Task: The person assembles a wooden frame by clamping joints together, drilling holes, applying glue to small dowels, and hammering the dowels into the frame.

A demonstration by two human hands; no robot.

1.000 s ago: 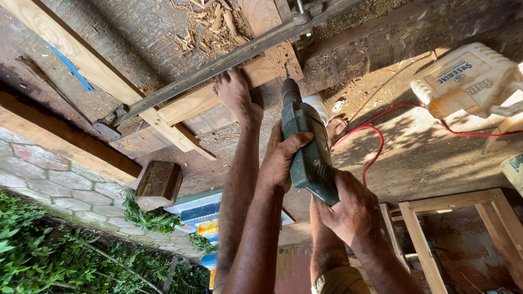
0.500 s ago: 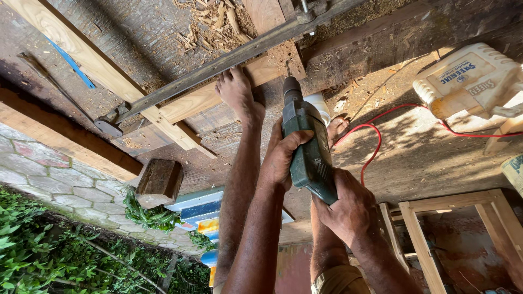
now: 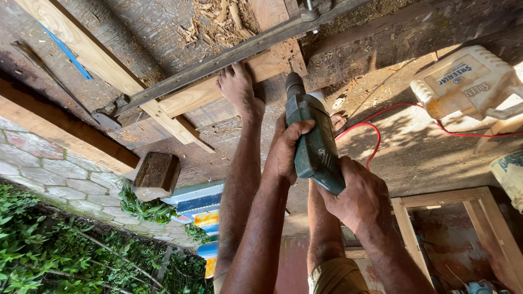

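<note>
Both my hands grip a dark green power drill (image 3: 313, 147). My left hand (image 3: 284, 149) wraps the drill's body near the front. My right hand (image 3: 359, 196) holds the handle at the rear. The drill's nose points at a pale wooden plank (image 3: 199, 93) lying on the rough ground. My bare foot (image 3: 239, 87) presses on that plank just left of the drill's nose. A long dark metal bar clamp (image 3: 218, 61) runs diagonally across the plank. The drill bit itself is hidden.
A white power tool (image 3: 463, 81) lies at the right, with a red cable (image 3: 376, 136) looping toward the drill. A wood block (image 3: 157, 174) sits to the left, another long plank (image 3: 98, 60) beyond it. Shavings (image 3: 218, 22), a wooden frame (image 3: 414, 228) and green plants (image 3: 54, 256) surround the spot.
The hands, drill and foot keep their places; only the view shifts slightly.
</note>
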